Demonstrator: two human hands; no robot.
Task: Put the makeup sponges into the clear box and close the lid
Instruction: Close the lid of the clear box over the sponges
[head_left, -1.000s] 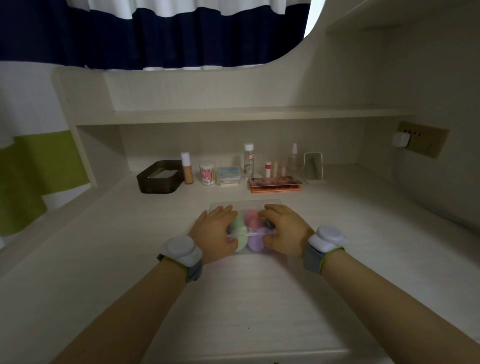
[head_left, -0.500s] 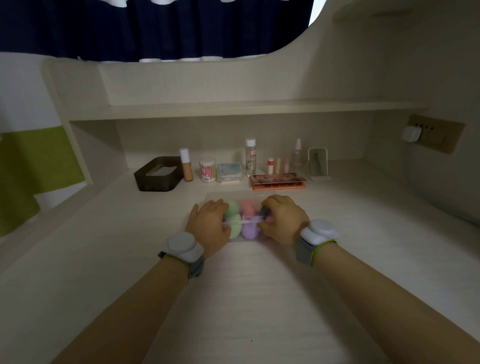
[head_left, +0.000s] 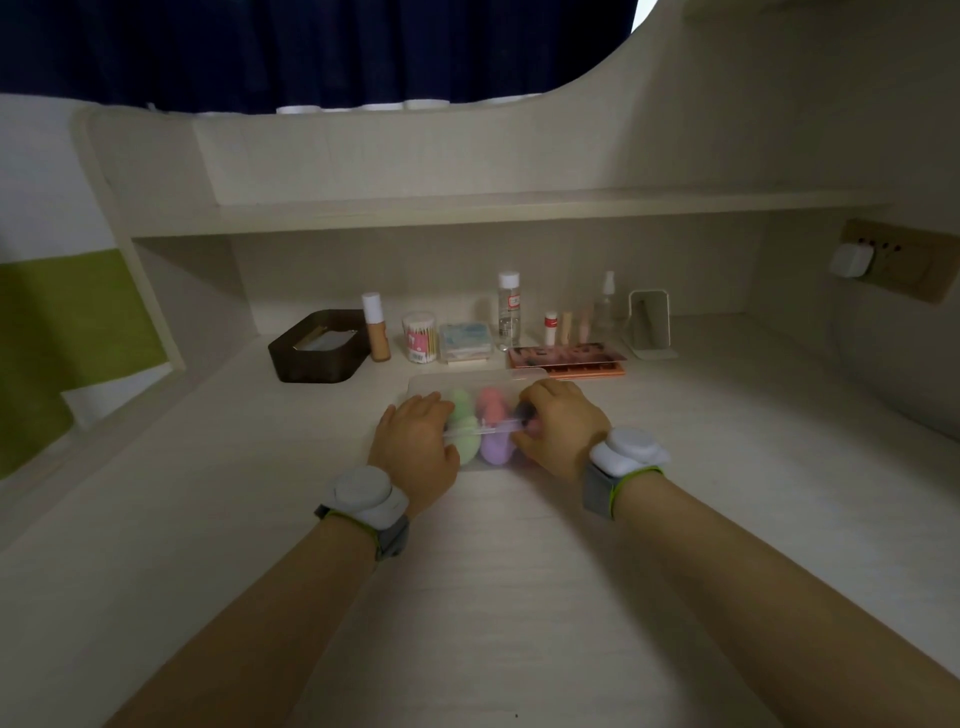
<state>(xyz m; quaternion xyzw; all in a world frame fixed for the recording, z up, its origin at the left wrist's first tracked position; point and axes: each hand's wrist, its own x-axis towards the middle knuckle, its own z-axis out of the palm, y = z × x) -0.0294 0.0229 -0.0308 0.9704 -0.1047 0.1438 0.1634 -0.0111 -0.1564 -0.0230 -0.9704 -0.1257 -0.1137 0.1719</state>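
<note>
The clear box (head_left: 467, 383) rests on the pale desk in front of me, with its transparent lid lying over it. Inside I see a green sponge (head_left: 464, 422), a pink sponge (head_left: 493, 408) and a purple sponge (head_left: 496, 448). My left hand (head_left: 415, 449) lies flat on the box's left side, fingers over the lid. My right hand (head_left: 558, 431) presses on the right side, its fingers curled at the lid's front edge. Both hands hide the ends of the box.
Along the back of the desk stand a dark brown tray (head_left: 317, 352), a foundation bottle (head_left: 376, 327), a cotton swab tub (head_left: 418, 338), a clear bottle (head_left: 509, 312), an eyeshadow palette (head_left: 566, 359) and a small mirror (head_left: 649, 325). A shelf (head_left: 519, 205) overhangs them.
The view has tilted so box and hands sit slightly farther from me. Both hands stay pressed on the lid; the right fingers have curled more tightly at the front edge.
</note>
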